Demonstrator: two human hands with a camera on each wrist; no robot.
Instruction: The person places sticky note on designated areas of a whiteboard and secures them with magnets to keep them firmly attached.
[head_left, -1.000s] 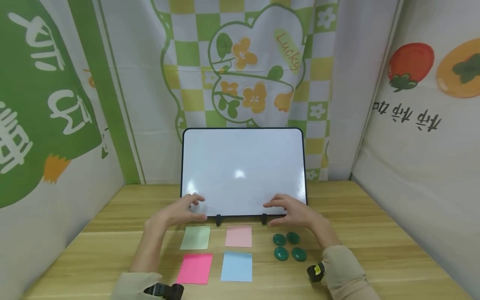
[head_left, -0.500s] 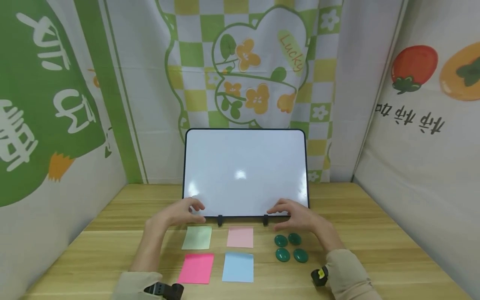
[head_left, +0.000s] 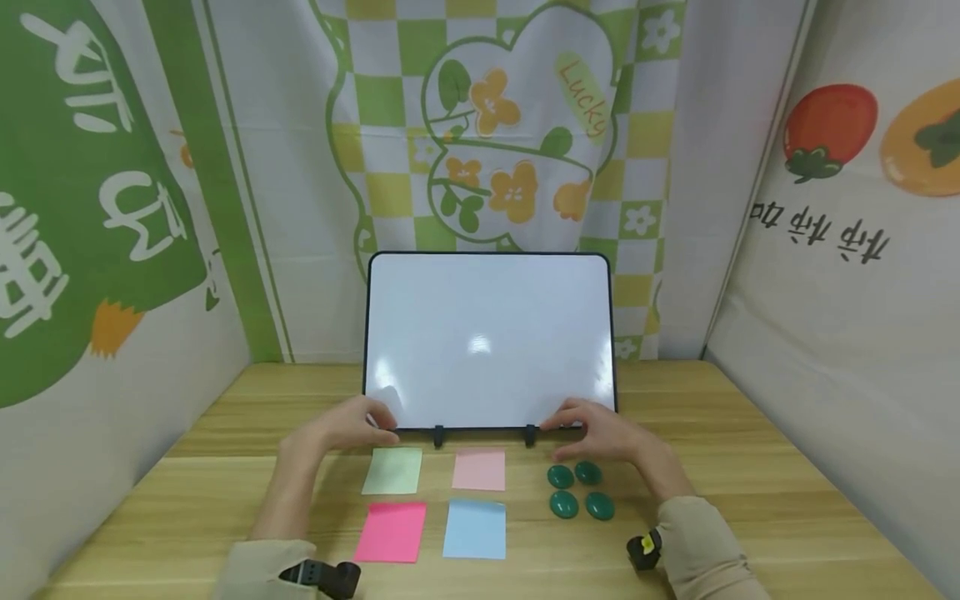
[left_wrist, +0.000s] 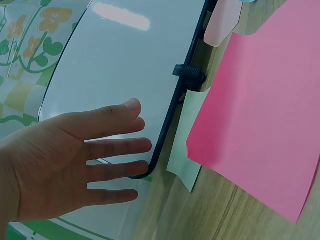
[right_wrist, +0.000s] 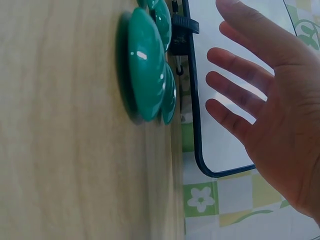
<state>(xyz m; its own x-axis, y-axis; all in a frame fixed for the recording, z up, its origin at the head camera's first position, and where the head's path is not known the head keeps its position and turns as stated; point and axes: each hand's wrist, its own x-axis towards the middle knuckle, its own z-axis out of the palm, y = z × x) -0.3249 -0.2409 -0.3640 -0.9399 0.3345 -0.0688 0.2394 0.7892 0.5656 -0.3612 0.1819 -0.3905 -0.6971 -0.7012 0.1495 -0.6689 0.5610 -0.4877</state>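
A white dry-erase board [head_left: 487,333] with a thin black frame stands propped upright at the back of the table. Over its lower left corner is my left hand [head_left: 352,423], its fingers loosely bent and nothing in them. In the left wrist view the fingers [left_wrist: 117,146] of that hand are spread, overlapping the board's corner. My right hand [head_left: 600,432] hovers by the lower right corner, also holding nothing. Its fingers [right_wrist: 235,95] appear apart from each other in the right wrist view. Just in front of that hand lie several glossy green domed discs [head_left: 564,504].
Two black stand feet [head_left: 438,435] hold the board's bottom edge. Before it lie a pale green sticky note [head_left: 393,471], a light pink one [head_left: 479,469], a hot pink one [head_left: 391,533] and a blue one [head_left: 475,529]. Printed cloth [head_left: 517,125] hangs behind the wooden table [head_left: 750,500].
My left hand has drawn slightly left, and its fingertips have come closer to the board's lower corner. My right hand has shifted a little to the right. The notes and discs stay put.
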